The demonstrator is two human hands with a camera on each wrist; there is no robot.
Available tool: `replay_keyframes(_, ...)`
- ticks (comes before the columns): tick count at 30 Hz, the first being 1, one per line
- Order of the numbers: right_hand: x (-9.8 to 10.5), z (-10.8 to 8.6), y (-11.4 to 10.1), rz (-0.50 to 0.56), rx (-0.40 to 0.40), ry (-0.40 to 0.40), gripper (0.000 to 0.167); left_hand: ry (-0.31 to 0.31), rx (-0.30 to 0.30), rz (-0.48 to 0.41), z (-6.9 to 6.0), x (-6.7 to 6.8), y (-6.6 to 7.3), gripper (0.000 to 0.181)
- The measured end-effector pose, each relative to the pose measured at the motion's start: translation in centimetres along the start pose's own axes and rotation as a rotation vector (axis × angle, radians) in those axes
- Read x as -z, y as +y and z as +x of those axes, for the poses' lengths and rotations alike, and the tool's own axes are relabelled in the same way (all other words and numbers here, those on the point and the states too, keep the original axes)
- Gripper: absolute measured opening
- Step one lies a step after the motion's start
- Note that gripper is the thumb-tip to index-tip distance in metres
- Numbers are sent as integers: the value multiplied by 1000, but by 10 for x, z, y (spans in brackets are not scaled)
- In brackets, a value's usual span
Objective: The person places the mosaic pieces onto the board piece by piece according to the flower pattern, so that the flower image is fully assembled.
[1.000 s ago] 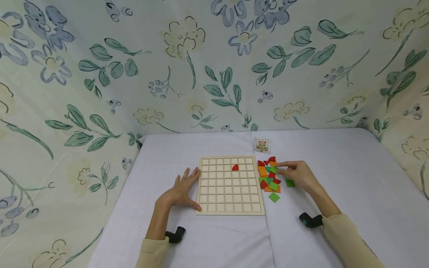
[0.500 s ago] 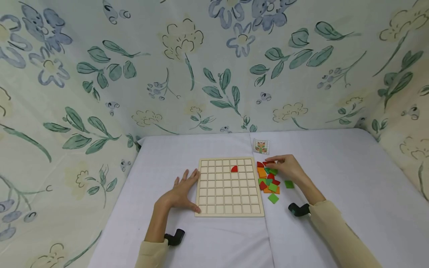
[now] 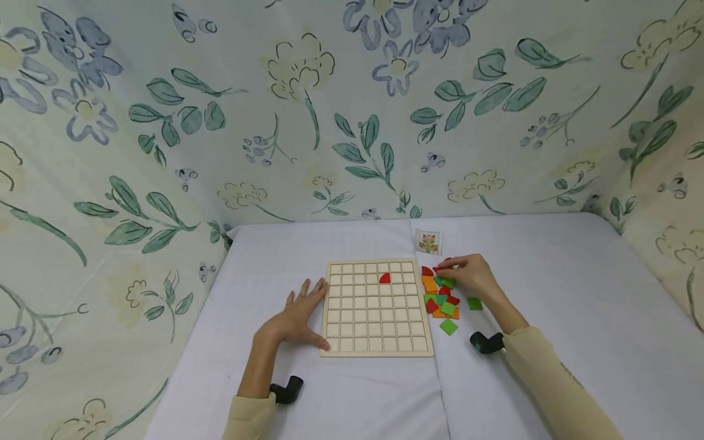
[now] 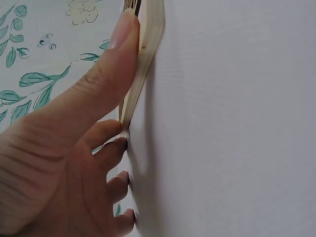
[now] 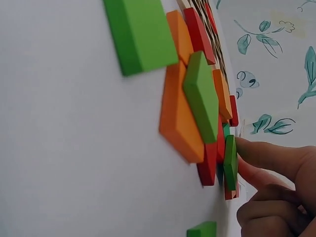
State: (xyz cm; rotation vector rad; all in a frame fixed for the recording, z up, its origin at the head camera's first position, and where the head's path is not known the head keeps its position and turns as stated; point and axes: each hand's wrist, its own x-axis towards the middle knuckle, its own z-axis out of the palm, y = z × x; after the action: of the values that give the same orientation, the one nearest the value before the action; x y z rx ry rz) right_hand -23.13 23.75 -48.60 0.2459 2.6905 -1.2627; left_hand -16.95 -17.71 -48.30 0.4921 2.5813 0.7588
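Observation:
A square wooden grid board lies on the white cloth, with one red quarter-circle piece in an upper cell. My left hand rests along its left edge, fingers spread and thumb on the near corner. In the left wrist view the thumb lies over the board's rim. Right of the board is a loose pile of coloured pieces, including an orange piece and a green square. At its far end is my right hand, thumb and forefinger beside red pieces. A green piece partly hides those fingertips.
A small pattern card lies beyond the pile. Two green squares lie apart from it: one to the right, another nearer the front. Behind the table hangs a floral cloth.
My right hand has moved left and slightly away, from beside a green piece to the red pieces at the pile's far end. The left hand stays on the board.

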Motion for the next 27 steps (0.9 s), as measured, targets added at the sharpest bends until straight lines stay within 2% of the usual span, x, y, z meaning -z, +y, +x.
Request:
replay_keyframes(5,0,2,0,17,-11,18,39,2,-1,2,0,0,0,135)
replay_keyframes(18,-3,4,3,72,-16,-32,42,10,-3,4,2,-2,-3,135)
replay_keyframes(27,-4,5,-2,56,-4,-42,40,3,-2,-1,1,-1,-1,135)
